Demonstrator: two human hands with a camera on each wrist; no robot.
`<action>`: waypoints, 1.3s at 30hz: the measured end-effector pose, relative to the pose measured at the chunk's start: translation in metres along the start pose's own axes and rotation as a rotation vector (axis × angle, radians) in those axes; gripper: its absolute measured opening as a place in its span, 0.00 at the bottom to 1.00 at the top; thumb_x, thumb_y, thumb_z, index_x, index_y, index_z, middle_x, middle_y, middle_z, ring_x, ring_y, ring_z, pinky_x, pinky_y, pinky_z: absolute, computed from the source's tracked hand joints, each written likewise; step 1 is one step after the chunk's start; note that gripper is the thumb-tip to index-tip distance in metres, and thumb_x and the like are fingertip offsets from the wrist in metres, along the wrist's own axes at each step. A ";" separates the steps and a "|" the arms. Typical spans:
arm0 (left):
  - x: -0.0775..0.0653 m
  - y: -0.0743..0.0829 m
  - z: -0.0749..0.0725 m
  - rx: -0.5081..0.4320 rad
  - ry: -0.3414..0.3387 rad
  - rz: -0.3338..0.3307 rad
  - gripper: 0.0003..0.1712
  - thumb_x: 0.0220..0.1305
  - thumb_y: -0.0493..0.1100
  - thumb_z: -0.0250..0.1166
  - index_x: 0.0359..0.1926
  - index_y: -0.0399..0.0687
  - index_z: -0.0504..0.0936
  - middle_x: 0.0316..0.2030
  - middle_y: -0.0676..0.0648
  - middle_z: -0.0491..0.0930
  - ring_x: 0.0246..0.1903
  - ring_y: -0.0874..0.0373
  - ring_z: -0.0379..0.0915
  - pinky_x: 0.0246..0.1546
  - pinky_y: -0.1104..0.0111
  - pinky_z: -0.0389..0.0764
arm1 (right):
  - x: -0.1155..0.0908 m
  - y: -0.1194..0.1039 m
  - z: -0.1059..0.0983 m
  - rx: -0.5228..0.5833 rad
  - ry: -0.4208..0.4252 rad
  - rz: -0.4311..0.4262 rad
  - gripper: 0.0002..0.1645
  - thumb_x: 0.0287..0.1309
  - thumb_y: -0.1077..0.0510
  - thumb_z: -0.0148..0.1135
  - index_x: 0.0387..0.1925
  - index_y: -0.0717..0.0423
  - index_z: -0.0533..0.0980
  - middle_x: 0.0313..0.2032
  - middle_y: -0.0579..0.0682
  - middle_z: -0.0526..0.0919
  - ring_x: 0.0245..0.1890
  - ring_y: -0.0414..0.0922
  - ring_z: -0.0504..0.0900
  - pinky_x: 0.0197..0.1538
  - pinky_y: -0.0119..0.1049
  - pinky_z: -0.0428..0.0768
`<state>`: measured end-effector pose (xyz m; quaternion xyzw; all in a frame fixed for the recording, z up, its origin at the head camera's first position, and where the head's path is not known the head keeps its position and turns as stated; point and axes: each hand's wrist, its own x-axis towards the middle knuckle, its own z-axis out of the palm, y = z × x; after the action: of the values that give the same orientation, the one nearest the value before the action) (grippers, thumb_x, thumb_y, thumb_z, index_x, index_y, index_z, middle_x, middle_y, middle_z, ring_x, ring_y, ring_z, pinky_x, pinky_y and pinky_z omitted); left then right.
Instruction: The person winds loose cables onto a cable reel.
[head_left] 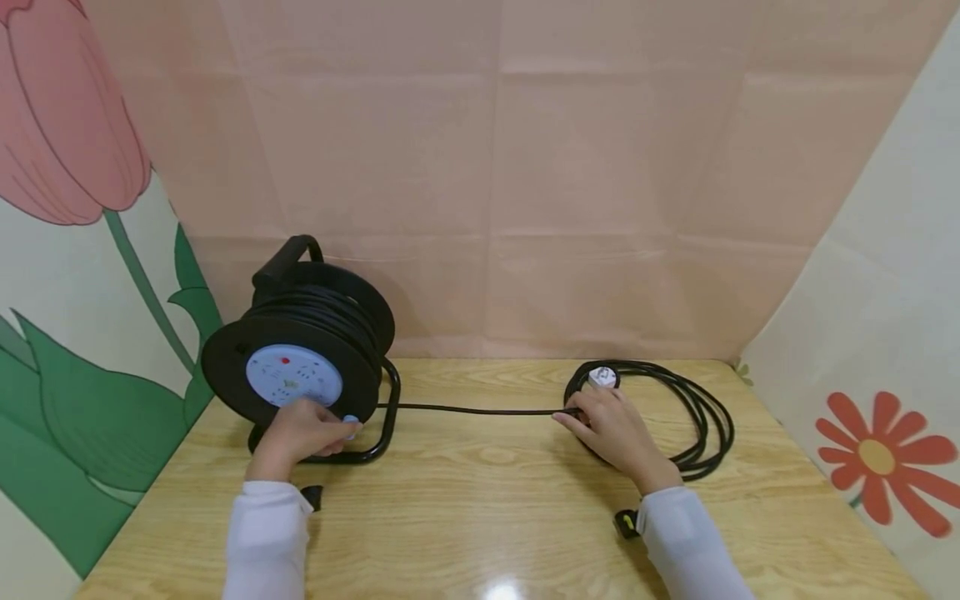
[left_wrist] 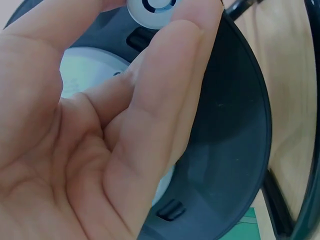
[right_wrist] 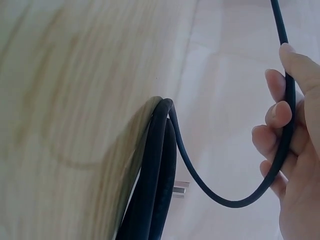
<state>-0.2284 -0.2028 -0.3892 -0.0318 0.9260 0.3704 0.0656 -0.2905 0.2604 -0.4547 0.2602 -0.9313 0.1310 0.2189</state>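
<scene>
A black cable reel (head_left: 225,367) stands on its tube frame at the left, with cable wound on its drum and a light blue socket panel (head_left: 288,367) facing forward. My left hand (head_left: 303,429) pinches the round blue knob (head_left: 351,421) near the reel's rim; the left wrist view shows the knob (left_wrist: 152,14) between thumb and fingers. From the reel, a black cable (head_left: 480,411) runs nearly straight to my right hand (head_left: 618,429). That hand's fingers curl round the cable (right_wrist: 285,135), which sags in a loop below them. Loose coils (head_left: 722,417) lie beside it.
A white plug (head_left: 602,377) sits at the top of the loose coils. The wooden table (head_left: 480,508) meets a pink backdrop (head_left: 495,208) at the back. Printed flower panels (head_left: 877,458) flank both sides. The reel's frame foot (head_left: 386,425) rests on the table.
</scene>
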 end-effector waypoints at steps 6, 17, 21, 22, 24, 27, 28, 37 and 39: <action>0.002 -0.007 0.000 -0.025 -0.018 -0.007 0.21 0.60 0.54 0.72 0.30 0.38 0.88 0.24 0.50 0.83 0.27 0.56 0.82 0.34 0.62 0.84 | 0.000 -0.001 0.000 -0.003 -0.014 -0.012 0.17 0.67 0.37 0.61 0.35 0.44 0.80 0.22 0.34 0.67 0.27 0.40 0.68 0.43 0.45 0.67; 0.005 -0.019 -0.002 -0.059 -0.049 -0.051 0.21 0.61 0.54 0.72 0.32 0.36 0.87 0.25 0.49 0.84 0.29 0.53 0.83 0.34 0.63 0.84 | 0.002 -0.008 0.000 0.018 0.002 -0.037 0.14 0.68 0.39 0.61 0.34 0.42 0.79 0.23 0.32 0.71 0.24 0.36 0.67 0.54 0.50 0.70; 0.006 -0.026 -0.004 -0.036 -0.054 -0.050 0.22 0.60 0.55 0.72 0.32 0.36 0.87 0.24 0.49 0.84 0.28 0.53 0.84 0.33 0.65 0.82 | 0.005 -0.014 -0.001 0.036 -0.005 -0.054 0.13 0.68 0.42 0.62 0.37 0.44 0.80 0.29 0.35 0.77 0.28 0.37 0.72 0.65 0.57 0.65; 0.006 -0.028 -0.004 -0.031 -0.054 -0.052 0.22 0.61 0.55 0.71 0.32 0.36 0.88 0.24 0.50 0.84 0.28 0.53 0.84 0.34 0.65 0.82 | 0.006 -0.016 -0.002 0.039 -0.009 -0.060 0.12 0.68 0.42 0.62 0.37 0.45 0.80 0.29 0.36 0.77 0.29 0.37 0.72 0.67 0.58 0.63; 0.007 -0.033 -0.004 -0.043 -0.052 -0.063 0.22 0.61 0.54 0.71 0.32 0.36 0.88 0.24 0.50 0.84 0.28 0.53 0.84 0.34 0.65 0.82 | 0.009 -0.019 -0.002 0.036 -0.008 -0.069 0.12 0.68 0.43 0.62 0.38 0.45 0.80 0.29 0.36 0.76 0.30 0.38 0.72 0.68 0.59 0.62; 0.009 -0.041 -0.005 -0.106 -0.059 -0.070 0.22 0.61 0.52 0.71 0.35 0.32 0.87 0.25 0.49 0.84 0.28 0.54 0.84 0.36 0.64 0.84 | 0.015 -0.023 -0.001 0.029 0.009 -0.091 0.12 0.68 0.43 0.62 0.37 0.45 0.80 0.27 0.35 0.73 0.29 0.38 0.70 0.64 0.56 0.67; 0.009 -0.044 -0.005 -0.136 -0.061 -0.074 0.22 0.61 0.50 0.72 0.36 0.31 0.87 0.25 0.48 0.84 0.28 0.54 0.84 0.36 0.63 0.84 | 0.017 -0.025 0.000 0.024 0.018 -0.100 0.12 0.68 0.43 0.62 0.37 0.45 0.80 0.26 0.35 0.73 0.29 0.38 0.69 0.60 0.54 0.69; 0.009 -0.059 -0.008 -0.295 -0.064 -0.059 0.22 0.61 0.44 0.71 0.39 0.22 0.83 0.27 0.43 0.85 0.28 0.55 0.83 0.36 0.61 0.86 | 0.028 -0.036 0.005 0.006 0.084 -0.173 0.10 0.64 0.45 0.67 0.35 0.46 0.81 0.23 0.34 0.74 0.24 0.36 0.68 0.44 0.44 0.71; 0.008 -0.062 -0.008 -0.308 -0.055 -0.067 0.23 0.61 0.44 0.71 0.40 0.22 0.83 0.28 0.41 0.85 0.29 0.53 0.83 0.37 0.60 0.86 | 0.029 -0.037 0.006 -0.001 0.076 -0.173 0.11 0.64 0.45 0.67 0.35 0.46 0.81 0.23 0.34 0.72 0.24 0.36 0.68 0.45 0.45 0.71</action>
<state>-0.2309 -0.2534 -0.4264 -0.0623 0.8546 0.5062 0.0977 -0.2946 0.2150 -0.4411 0.3341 -0.8965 0.1208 0.2646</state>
